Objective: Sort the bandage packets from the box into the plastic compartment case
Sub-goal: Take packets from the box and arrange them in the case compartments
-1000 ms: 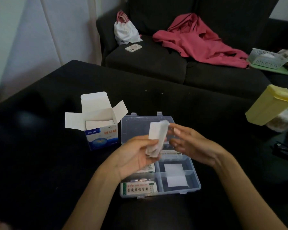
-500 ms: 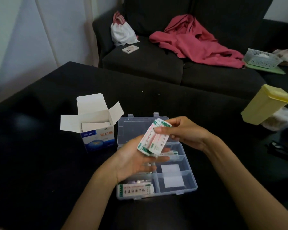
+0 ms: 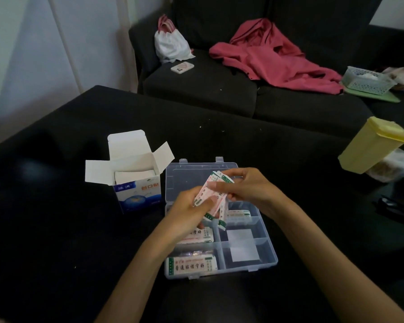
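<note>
A clear plastic compartment case (image 3: 267, 264) lies open on the black table, lid flat behind it. Above it, my left hand (image 3: 187, 210) and my right hand (image 3: 247, 190) both hold a small stack of white bandage packets (image 3: 210, 194) with red and green print. The left thumb presses on the stack's lower part; the right fingers pinch its top. More packets lie in the case's left compartments (image 3: 191, 264) and one in a rear right compartment (image 3: 238, 214). The open blue-and-white bandage box (image 3: 135, 180) stands left of the case with white contents inside.
A tilted yellow container (image 3: 371, 148) sits at the table's right, with dark glasses (image 3: 397, 206) nearer me. Behind the table is a dark sofa with a red garment (image 3: 273, 57), a white bag (image 3: 170, 43), a phone (image 3: 182, 67) and a mesh basket (image 3: 366, 79).
The stack has turned from its plain white side to its printed side. Both hands have drawn together over the case, and the packets now fan out lower between them.
</note>
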A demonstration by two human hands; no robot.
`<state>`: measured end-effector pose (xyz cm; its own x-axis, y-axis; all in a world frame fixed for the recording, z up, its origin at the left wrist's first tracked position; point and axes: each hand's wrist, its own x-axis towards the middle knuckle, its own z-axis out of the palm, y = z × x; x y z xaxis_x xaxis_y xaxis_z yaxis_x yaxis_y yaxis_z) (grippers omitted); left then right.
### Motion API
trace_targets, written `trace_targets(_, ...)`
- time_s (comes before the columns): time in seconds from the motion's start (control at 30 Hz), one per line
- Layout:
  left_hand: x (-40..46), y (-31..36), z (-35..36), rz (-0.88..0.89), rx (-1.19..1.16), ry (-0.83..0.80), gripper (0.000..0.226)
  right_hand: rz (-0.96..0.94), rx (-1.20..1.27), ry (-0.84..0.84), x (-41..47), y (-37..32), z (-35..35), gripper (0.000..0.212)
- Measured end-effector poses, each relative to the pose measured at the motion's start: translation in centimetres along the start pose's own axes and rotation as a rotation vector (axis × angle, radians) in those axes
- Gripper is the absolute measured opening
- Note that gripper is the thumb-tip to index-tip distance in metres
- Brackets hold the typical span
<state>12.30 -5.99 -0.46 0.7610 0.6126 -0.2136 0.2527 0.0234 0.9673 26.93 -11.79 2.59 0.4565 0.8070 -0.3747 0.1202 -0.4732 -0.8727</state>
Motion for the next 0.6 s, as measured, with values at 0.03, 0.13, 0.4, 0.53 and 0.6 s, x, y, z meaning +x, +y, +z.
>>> trace_targets(0.03,0.1,0.0,-0.1,-0.016,-0.039,0.022,0.021,0.038,0.101,-0.064,-0.2,-0.2,-0.4,0.028)
trace_targets(0.13,0.2,-0.2,-0.4,-0.054,-0.106,0.059,0.026,0.156,0.338,-0.243,-0.8,-0.5,-2.1,0.035)
trace_targets(0.4,0.5,0.0,0.1,-0.131,-0.068,0.023,0.02,-0.105,-0.004,0.048,-1.9,0.1,-2.3,0.027)
trace_targets(0.53,0.3,0.3,0.3,-0.197,-0.204,-0.05,0.027,-0.338,-0.037,0.147,-1.7,1.0,-0.4,0.02)
trace_targets(0.6,0.3,0.4,0.4,-0.161,-0.196,-0.078,0.021,-0.452,-0.069,0.186,-1.5,1.6,0.0,0.023)
